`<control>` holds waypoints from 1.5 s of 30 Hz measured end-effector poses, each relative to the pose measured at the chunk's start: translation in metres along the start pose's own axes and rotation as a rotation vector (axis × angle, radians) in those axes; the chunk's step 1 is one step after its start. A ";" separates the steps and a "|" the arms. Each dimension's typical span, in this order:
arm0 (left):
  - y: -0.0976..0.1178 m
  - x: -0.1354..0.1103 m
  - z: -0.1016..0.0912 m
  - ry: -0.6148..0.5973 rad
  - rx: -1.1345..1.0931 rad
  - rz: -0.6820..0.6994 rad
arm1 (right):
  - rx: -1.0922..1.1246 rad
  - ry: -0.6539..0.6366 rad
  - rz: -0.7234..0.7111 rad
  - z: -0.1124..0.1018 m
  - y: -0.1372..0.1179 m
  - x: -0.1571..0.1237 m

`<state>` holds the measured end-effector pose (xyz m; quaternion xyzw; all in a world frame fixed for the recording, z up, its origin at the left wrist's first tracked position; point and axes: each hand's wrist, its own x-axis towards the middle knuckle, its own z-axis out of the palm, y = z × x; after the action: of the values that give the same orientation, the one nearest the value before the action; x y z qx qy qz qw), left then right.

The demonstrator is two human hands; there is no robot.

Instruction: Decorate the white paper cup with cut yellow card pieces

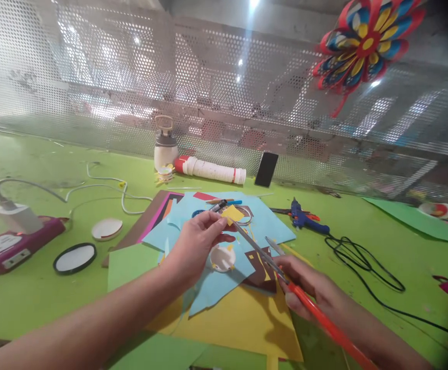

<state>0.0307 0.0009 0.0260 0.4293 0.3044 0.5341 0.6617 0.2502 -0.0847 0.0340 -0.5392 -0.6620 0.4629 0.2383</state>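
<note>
My left hand pinches a small yellow piece of paper between thumb and fingers, above the pile of sheets. My right hand grips a pair of scissors with orange-red handles. Their blades stand apart, and one blade tip reaches the lower edge of the yellow piece; I cannot tell whether it touches. Under my left hand lies a round white piece with small yellow points on its rim. It rests on light blue paper. Brown paper with a yellow shape lies under the scissors.
A yellow sheet and green sheets lie nearest me. Right stands a blue glue gun with a looped black cable. Left are a purple power strip, white cable and round lids. Behind stand a sprayer bottle, stacked cups and a phone.
</note>
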 end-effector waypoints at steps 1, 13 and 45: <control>0.000 0.000 0.000 -0.007 -0.007 0.001 | 0.010 0.001 -0.001 0.001 -0.002 0.001; 0.002 -0.003 -0.001 -0.035 0.000 0.018 | -0.097 0.052 -0.122 0.007 -0.002 0.000; 0.005 -0.006 -0.001 -0.047 -0.001 -0.028 | -0.008 0.204 -0.141 0.023 0.010 -0.004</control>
<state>0.0265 -0.0043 0.0299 0.4371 0.2946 0.5148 0.6762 0.2372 -0.0964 0.0156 -0.5367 -0.6723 0.3850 0.3343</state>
